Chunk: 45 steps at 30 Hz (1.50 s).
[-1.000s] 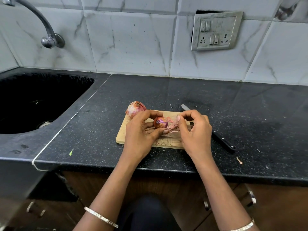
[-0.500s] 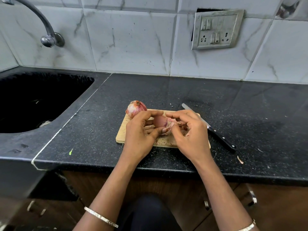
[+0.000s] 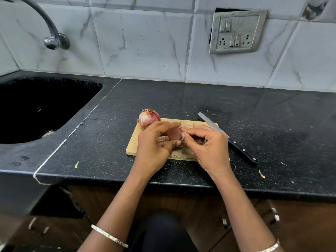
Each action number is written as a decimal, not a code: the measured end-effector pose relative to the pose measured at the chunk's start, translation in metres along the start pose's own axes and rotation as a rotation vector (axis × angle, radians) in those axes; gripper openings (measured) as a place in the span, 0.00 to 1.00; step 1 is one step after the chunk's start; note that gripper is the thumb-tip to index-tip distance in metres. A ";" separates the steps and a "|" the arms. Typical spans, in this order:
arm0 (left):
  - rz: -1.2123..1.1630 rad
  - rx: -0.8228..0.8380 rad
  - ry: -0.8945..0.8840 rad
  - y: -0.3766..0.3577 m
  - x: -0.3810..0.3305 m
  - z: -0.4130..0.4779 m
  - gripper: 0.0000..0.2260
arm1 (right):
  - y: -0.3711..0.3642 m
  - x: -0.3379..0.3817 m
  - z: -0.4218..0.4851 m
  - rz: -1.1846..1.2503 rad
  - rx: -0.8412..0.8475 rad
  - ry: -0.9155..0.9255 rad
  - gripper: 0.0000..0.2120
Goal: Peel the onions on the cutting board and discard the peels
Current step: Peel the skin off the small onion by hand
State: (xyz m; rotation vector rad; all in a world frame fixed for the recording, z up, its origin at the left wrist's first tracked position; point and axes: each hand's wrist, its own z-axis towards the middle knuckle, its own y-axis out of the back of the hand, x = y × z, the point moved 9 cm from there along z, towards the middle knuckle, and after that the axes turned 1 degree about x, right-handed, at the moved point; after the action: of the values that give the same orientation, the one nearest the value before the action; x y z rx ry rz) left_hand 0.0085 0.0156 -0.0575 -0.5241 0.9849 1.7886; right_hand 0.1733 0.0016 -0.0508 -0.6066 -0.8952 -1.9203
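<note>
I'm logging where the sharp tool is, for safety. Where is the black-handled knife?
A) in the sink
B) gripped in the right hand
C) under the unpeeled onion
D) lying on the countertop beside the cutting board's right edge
D: the black-handled steel knife lies on the black stone countertop along the right side of the wooden cutting board, while the left hand and right hand both hold the small reddish onion.

White marble-veined wall tiles [image 3: 138, 42] run across the far side, catching soft, even light. A steel switch-and-socket panel [image 3: 236, 32] is set into them at far right; a curved chrome tap [image 3: 52, 37] juts out at far left above a black sink [image 3: 36, 110]. The speckled black countertop [image 3: 263, 115] tops dark wooden cabinets [image 3: 200, 211] with metal handles [image 3: 274, 214].
</note>
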 end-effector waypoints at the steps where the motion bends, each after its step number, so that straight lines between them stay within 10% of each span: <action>1: -0.001 0.005 0.001 0.000 0.000 0.000 0.23 | 0.001 -0.001 0.000 0.000 -0.004 -0.011 0.06; 45: 0.025 -0.017 0.017 0.001 0.003 0.001 0.21 | -0.004 0.007 0.001 -0.154 -0.020 0.039 0.02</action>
State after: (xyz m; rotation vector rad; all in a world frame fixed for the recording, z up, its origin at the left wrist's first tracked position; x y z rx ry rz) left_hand 0.0070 0.0175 -0.0587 -0.5406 0.9928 1.8185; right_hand 0.1667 -0.0001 -0.0471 -0.5227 -0.9219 -2.0739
